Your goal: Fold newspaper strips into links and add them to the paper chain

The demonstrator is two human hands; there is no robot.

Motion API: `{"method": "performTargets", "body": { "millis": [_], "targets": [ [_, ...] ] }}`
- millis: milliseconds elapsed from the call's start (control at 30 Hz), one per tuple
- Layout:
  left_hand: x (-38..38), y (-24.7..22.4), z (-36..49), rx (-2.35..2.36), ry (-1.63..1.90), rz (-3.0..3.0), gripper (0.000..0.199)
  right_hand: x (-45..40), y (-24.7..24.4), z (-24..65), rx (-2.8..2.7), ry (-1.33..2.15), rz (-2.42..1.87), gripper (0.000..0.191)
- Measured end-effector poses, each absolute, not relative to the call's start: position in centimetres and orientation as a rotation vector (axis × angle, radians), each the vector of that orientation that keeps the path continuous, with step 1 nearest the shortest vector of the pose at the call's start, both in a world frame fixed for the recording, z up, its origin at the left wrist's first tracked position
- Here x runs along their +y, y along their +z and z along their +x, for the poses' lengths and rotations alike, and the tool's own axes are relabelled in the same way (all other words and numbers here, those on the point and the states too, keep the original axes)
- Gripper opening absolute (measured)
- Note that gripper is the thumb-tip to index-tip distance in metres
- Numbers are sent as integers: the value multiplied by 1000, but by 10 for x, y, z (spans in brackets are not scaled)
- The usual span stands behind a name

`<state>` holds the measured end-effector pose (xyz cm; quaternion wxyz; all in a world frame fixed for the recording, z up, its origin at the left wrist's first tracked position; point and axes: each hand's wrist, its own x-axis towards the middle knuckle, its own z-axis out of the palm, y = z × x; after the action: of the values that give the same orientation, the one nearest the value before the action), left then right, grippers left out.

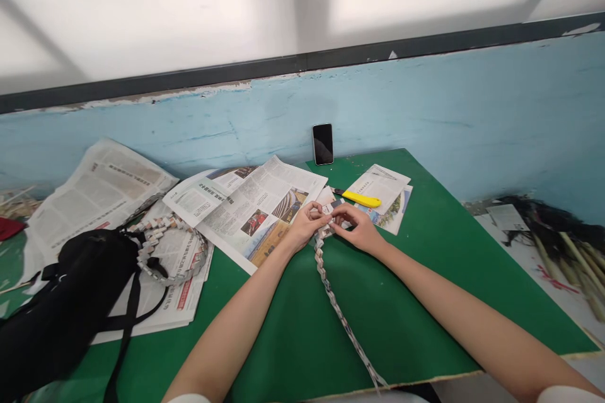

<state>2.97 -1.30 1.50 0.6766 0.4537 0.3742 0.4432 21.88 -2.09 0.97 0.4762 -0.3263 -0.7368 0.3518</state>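
Observation:
A long zigzag chain of folded paper (334, 302) runs down the green table toward its front edge. At its upper end my left hand (308, 224) and my right hand (358, 227) meet, fingertips almost touching. Both are closed in a pinch on the chain's end, which the fingers partly cover. Small paper pieces lie just behind the fingers. A yellow utility knife (362, 198) rests beyond my right hand, next to cut sheets of printed paper (378, 189). Left of my left hand, newspaper sheets (227, 227) are spread out.
A phone (323, 144) leans upright against the blue wall. On the left, a coiled paper chain (158, 264) lies on newspapers beside a black bag (75, 302) with loose straps. Green table surface (449, 252) extends to the right; sticks and debris (571, 258) lie past its edge.

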Motion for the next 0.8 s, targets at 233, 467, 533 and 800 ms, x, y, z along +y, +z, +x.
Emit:
{"method": "performTargets", "body": {
  "millis": [233, 467, 533, 800],
  "targets": [
    [-13, 16, 28, 814, 971, 1016, 56, -21, 7, 219, -1791, 879, -806, 19],
    [-13, 15, 28, 812, 960, 1026, 55, -21, 5, 219, -1785, 912, -819, 21],
    [-13, 15, 28, 797, 966, 1025, 55, -20, 5, 219, -1777, 924, -814, 19],
    [-13, 15, 28, 811, 964, 1028, 55, -22, 8, 220, -1781, 891, -835, 15]
  ]
}}
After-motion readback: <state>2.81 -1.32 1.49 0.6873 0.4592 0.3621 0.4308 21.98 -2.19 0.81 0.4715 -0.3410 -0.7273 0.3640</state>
